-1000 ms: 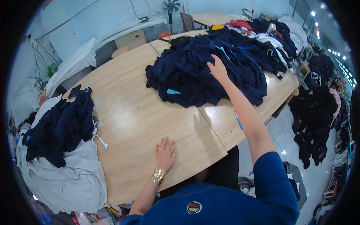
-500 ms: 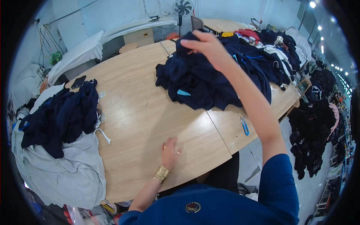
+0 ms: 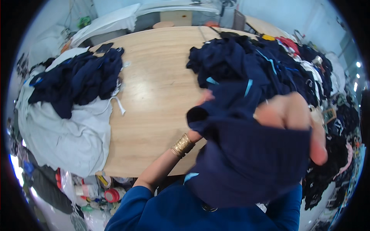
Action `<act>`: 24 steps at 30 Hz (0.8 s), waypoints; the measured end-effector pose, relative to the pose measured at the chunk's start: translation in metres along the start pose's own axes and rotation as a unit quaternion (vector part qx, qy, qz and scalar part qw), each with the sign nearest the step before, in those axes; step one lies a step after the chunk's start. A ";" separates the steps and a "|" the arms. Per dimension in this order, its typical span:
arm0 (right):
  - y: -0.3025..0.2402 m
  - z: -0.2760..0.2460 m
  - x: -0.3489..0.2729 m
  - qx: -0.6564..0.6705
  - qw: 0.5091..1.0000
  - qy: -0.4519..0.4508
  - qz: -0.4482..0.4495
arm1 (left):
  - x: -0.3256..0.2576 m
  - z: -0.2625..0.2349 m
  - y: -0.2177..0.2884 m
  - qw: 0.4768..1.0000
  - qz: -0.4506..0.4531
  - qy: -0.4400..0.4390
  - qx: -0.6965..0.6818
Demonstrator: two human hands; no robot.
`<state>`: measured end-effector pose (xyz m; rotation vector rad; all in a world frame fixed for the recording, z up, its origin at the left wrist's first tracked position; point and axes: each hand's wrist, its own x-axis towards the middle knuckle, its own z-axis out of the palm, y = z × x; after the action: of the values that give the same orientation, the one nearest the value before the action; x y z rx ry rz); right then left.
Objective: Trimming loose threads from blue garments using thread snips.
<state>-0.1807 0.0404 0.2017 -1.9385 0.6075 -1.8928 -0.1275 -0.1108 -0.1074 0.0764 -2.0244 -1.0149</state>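
Note:
My right hand [image 3: 289,111], blurred, is closed on the upper edge of a navy garment [image 3: 246,161] lifted close in front of me. The garment has a broad gathered band, a round opening at its left side and light blue inserts. Its far part reaches back toward a heap of navy garments [image 3: 223,57] on the table. My left hand [image 3: 195,135], below gold bracelets on the wrist, is behind the garment's open end. Only part of that hand and a blurred fingertip area show; the cloth hides its grip.
A wooden table [image 3: 154,88] spans the middle. At left, navy garments [image 3: 77,81] lie on pale grey cloth [image 3: 77,138], near a dark phone [image 3: 104,47]. Mixed clothes, red [image 3: 289,44] and white, pile up at far right. Bags and a red-lidded container [image 3: 114,195] sit below the table's left edge.
My right hand has pulled a navy garment from the heap toward me. My left hand, bare over the table before, has moved right and up behind it. The view has shifted.

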 end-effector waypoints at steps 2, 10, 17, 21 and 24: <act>0.003 0.001 -0.013 0.204 0.979 -0.015 -0.021 | 0.028 -0.042 0.060 0.982 -0.065 -0.176 -0.039; -0.054 -0.173 -0.075 -0.662 0.737 0.099 0.095 | 0.082 -0.199 0.141 0.979 -0.184 -0.032 0.087; 0.064 -0.103 -0.158 -0.564 0.760 0.101 0.305 | 0.048 -0.194 0.038 0.924 -0.092 -0.083 0.362; 0.057 -0.035 -0.237 -0.520 0.723 0.092 0.445 | -0.010 -0.183 0.059 0.948 -0.139 -0.199 0.204; 0.053 0.018 -0.260 -0.459 0.735 0.105 0.488 | -0.031 -0.170 0.087 0.938 -0.168 -0.235 0.192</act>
<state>-0.1682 0.1354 -0.0460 -1.2024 2.3920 -1.1003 0.0390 -0.1474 -0.0155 0.4362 -2.7004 -0.8798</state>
